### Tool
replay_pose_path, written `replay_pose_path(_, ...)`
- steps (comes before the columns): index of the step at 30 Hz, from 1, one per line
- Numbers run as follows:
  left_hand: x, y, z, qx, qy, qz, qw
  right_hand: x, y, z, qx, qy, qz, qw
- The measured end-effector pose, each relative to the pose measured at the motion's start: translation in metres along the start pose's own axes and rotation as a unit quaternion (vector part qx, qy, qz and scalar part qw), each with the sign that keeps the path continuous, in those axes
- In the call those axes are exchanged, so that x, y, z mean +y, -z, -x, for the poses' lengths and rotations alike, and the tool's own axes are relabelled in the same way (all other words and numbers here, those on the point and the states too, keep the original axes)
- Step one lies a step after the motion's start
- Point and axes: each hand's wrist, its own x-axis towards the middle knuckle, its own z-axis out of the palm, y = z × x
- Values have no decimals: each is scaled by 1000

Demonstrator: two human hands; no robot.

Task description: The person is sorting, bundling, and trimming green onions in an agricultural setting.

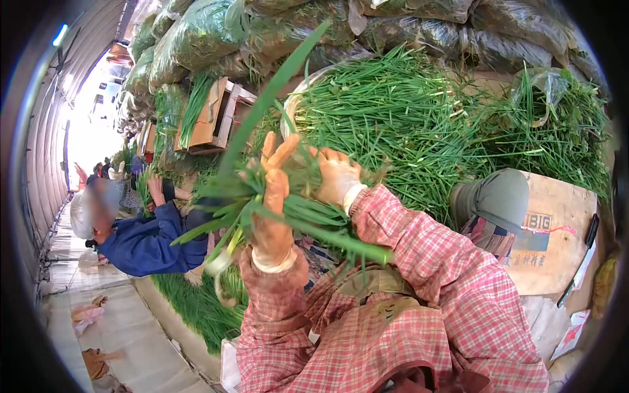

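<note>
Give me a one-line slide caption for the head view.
Gloved left hand and right hand hold a bunch of green leaves before a heap of cut greens.

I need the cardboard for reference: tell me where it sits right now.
The cardboard is at the right of the head view, below the heap of greens, beside the boot.

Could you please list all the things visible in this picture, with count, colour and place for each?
green onion bunch: one, green, held between both hands at centre.
loose greens heap: one, green, right of centre behind the hands.
bagged greens: several, green in clear plastic, stacked along the top.
cardboard box: one, brown, right side.
co-worker: one, blue jacket, left side.
left hand: orange glove, gripping the bunch.
right hand: orange glove, on the bunch.
</note>
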Motion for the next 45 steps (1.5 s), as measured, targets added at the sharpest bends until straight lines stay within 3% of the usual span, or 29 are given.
replay_pose_path(4,24,-8,14,61,-7,102,993,46,-39,22,-174,-115,69,975)
replay_pose_path(5,34,-11,18,99,26,206,973,76,-79,24,-177,-115,18,977)
replay_pose_path(7,33,8,25,108,6,215,971,127,-163,24,-202,-141,-77,966)
replay_pose_path(10,31,48,41,110,-25,156,981,151,-181,40,-193,-174,-96,961)
replay_pose_path(13,33,86,52,160,-39,243,956,196,-154,39,-144,-201,-64,967)
replay_pose_path(16,36,86,55,206,-40,214,954,246,-106,42,-75,-226,-18,971)
replay_pose_path(20,35,81,54,162,-46,235,957,292,-41,49,9,-250,53,967)
replay_pose_path(22,43,95,51,133,-58,363,920,305,-18,53,38,-255,90,962)
replay_pose_path(23,53,112,49,101,-65,420,899,311,-9,54,44,-257,112,959)
replay_pose_path(26,72,141,51,190,-64,438,876,319,10,48,-4,-270,223,937)
replay_pose_path(28,75,130,30,219,-70,325,917,308,26,22,-150,-265,411,859)
replay_pose_path(29,76,120,20,228,-69,270,933,244,66,23,-191,-219,412,863)
replay_pose_path(30,71,111,13,174,-57,242,953,178,107,23,-230,-171,411,866)
replay_pose_path(31,64,103,7,120,-47,215,968,181,110,-4,-203,-146,419,873)
replay_pose_path(32,59,94,1,65,-36,188,979,156,120,-33,-183,-57,417,888)
replay_pose_path(33,57,83,-5,24,-32,166,985,76,144,-38,-176,45,365,913)
replay_pose_path(34,56,69,-10,-20,-30,144,989,37,145,-48,-80,214,225,947)
replay_pose_path(35,59,53,-13,-23,-35,150,988,-20,160,-42,-115,328,-15,938)
replay_pose_path(36,63,48,-16,-48,-33,193,979,-62,155,-49,-197,408,-216,865)
replay_pose_path(37,67,44,-19,-73,-31,236,968,-93,139,-46,-296,401,-419,759)
replay_pose_path(38,70,40,-22,-97,-29,278,955,-121,127,-40,-416,351,-508,667)
replay_pose_path(40,74,49,-22,-105,18,419,902,-126,103,-8,-451,289,-532,656)
replay_pose_path(42,62,65,-11,-55,34,379,923,-99,73,3,-472,260,-502,676)
replay_pose_path(45,13,99,13,30,99,430,897,-17,5,17,-514,209,-453,698)
